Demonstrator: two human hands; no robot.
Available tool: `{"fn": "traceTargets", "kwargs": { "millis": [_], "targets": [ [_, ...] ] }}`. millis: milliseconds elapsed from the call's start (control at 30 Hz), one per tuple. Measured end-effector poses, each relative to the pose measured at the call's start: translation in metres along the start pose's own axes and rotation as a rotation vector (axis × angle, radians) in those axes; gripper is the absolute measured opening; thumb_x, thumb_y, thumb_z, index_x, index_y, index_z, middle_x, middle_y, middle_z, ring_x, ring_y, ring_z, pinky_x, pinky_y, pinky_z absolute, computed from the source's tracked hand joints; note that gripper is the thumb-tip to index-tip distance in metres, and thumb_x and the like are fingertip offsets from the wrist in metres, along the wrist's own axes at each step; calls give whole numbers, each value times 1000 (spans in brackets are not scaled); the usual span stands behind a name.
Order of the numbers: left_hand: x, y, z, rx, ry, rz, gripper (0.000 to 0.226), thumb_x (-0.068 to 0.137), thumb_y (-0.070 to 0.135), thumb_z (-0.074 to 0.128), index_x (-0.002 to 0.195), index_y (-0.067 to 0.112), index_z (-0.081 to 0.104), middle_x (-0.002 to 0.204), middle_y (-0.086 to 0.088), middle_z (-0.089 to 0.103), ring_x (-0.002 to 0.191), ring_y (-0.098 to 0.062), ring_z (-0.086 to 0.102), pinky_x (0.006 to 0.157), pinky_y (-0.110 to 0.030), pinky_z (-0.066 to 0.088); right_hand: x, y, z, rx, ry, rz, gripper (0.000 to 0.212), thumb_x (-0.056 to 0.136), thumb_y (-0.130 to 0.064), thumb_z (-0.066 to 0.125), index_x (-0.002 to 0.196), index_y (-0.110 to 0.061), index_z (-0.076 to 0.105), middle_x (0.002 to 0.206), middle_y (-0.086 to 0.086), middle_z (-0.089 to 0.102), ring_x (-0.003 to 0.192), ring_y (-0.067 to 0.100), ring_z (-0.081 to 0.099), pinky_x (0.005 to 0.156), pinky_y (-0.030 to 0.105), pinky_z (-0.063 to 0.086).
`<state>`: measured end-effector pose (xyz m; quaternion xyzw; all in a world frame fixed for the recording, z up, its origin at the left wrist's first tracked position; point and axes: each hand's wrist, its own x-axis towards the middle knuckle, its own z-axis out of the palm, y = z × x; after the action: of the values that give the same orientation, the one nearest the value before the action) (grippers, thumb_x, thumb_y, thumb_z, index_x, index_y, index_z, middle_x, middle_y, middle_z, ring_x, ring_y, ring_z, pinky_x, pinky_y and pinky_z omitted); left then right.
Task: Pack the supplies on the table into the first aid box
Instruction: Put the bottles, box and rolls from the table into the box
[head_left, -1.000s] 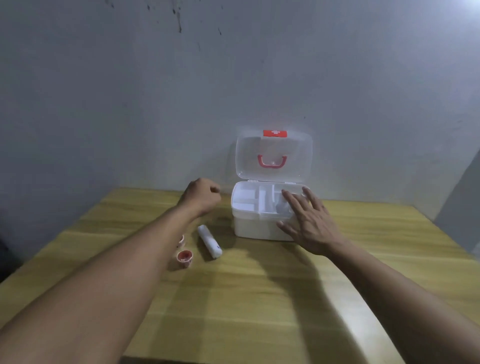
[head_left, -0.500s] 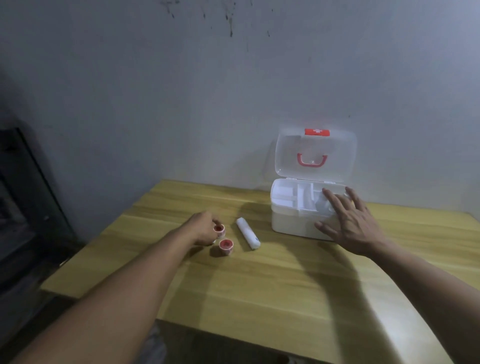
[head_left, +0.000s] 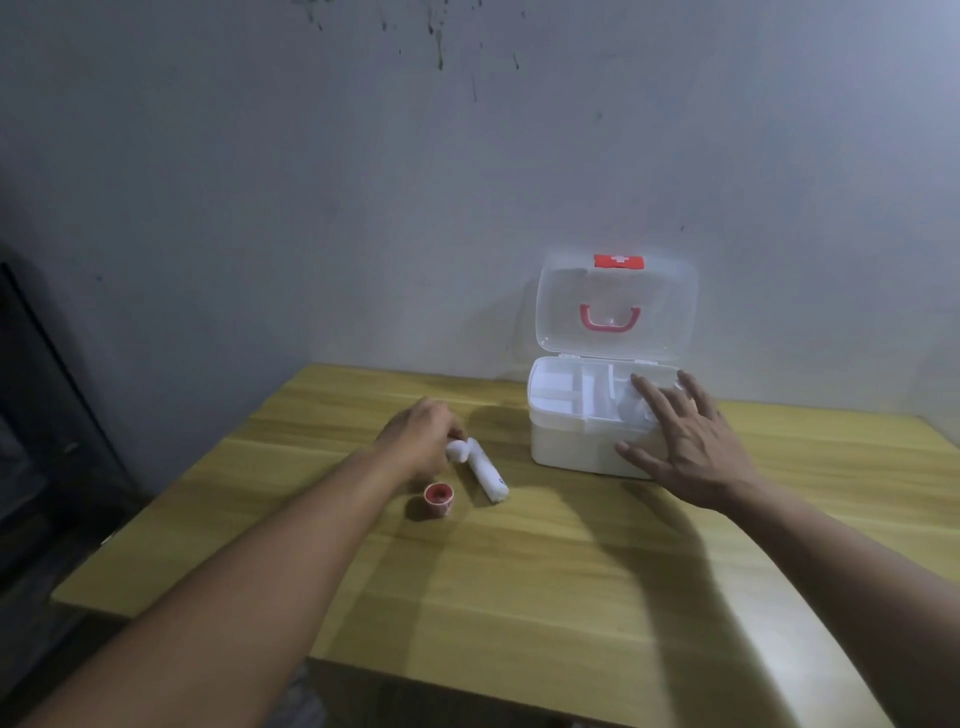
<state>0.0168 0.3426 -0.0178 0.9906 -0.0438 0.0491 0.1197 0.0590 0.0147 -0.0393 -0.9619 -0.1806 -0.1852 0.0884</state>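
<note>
The white first aid box stands at the back of the wooden table, its clear lid with a red handle raised against the wall. The divided tray inside shows white compartments. My right hand rests, fingers spread, on the box's front right corner. My left hand is closed around a small white tape roll, just above the table. A second tape roll with a red centre stands close in front of it. A white tube lies between the rolls and the box.
A grey wall rises directly behind the table. Dark furniture stands off the table's left edge. The table's near edge runs across the bottom of the view.
My left hand came down from beside the box to the two tape rolls and closed on the farther one. My right hand stayed on the box. The view swung left.
</note>
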Motion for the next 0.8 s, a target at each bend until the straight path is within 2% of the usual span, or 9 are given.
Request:
{"fn": "traceTargets", "kwargs": {
  "millis": [67, 167, 200, 333, 533, 667, 800],
  "targets": [
    [8, 12, 3, 67, -37, 61, 36, 75, -2, 64, 96, 26, 72, 104, 2, 61, 95, -23, 61, 75, -35, 53, 0, 1, 0, -10, 2, -6, 88, 76, -78, 25, 150, -33, 6, 144, 2, 41, 147, 27, 2, 117, 43, 19],
    [18, 21, 12, 129, -119, 101, 34, 66, -9, 53, 74, 21, 65, 92, 4, 66, 81, -23, 63, 67, -37, 57, 0, 2, 1, -1, 7, -5, 88, 77, -78, 26, 150, -33, 7, 142, 3, 44, 147, 27, 2, 118, 43, 17],
    [20, 22, 14, 153, -129, 114, 32, 66, -10, 51, 73, 19, 64, 87, 4, 63, 78, -23, 62, 63, -37, 55, 0, 2, 1, 5, 9, -4, 88, 77, -77, 27, 150, -33, 7, 141, 4, 44, 147, 27, 2, 118, 43, 17],
    [27, 26, 24, 199, -108, 176, 25, 78, -3, 56, 85, 17, 68, 91, 1, 49, 82, -26, 57, 63, -35, 41, 0, 2, 2, -2, 13, -12, 86, 79, -76, 28, 150, -33, 6, 142, 3, 43, 147, 27, 1, 118, 42, 18],
    [31, 21, 9, 196, -28, 207, 35, 82, 2, 59, 107, 25, 69, 105, 0, 54, 95, -24, 59, 74, -33, 47, -1, 1, 2, 8, 30, -14, 84, 81, -74, 31, 150, -33, 7, 140, 4, 44, 147, 27, 1, 119, 42, 16],
    [29, 23, 10, 239, -128, 199, 45, 81, 0, 56, 115, 29, 64, 111, 1, 54, 100, -26, 59, 72, -32, 43, -1, 1, 3, 11, 30, -12, 84, 81, -75, 28, 150, -34, 6, 139, 4, 45, 147, 27, 1, 119, 43, 16],
    [29, 33, 22, 270, -195, 210, 42, 79, -2, 59, 110, 26, 65, 107, -1, 52, 96, -28, 59, 69, -33, 39, -1, 2, 3, 6, 27, -10, 85, 80, -75, 27, 150, -33, 5, 141, 4, 44, 147, 26, 0, 119, 42, 14]
  ]
}}
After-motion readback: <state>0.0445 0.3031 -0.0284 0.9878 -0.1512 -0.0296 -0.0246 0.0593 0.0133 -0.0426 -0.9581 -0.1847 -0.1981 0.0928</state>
